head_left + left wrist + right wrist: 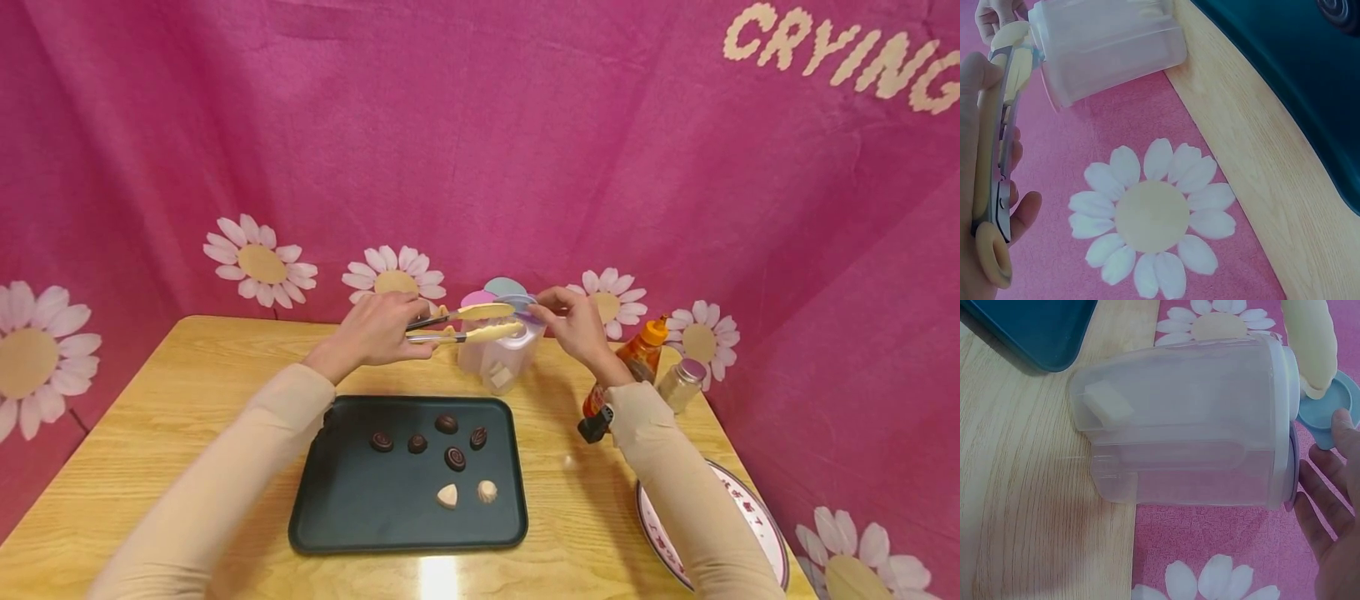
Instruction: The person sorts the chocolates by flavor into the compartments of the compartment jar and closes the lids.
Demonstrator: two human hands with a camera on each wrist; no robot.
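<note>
My left hand (381,329) grips a pair of tongs (992,144) with pale yellow tips. The tips are parted and lie over the top of a translucent plastic container (1179,419) with several coloured flip lids. My right hand (577,327) pinches the tab of the raised blue lid (1325,406) between thumb and finger, while its other fingers are beside a purple lid (1292,465). A whitish piece (1109,405) lies at the bottom of the container. Whether the tongs hold anything is hard to see.
A dark tray (367,529) holds several brown chocolates (454,458) and two cream-coloured ones (447,497). To the right are an orange-capped sauce bottle (643,350), a purple-lidded jar (681,385) and a patterned plate (750,508). A pink cloth (480,150) hangs behind the table.
</note>
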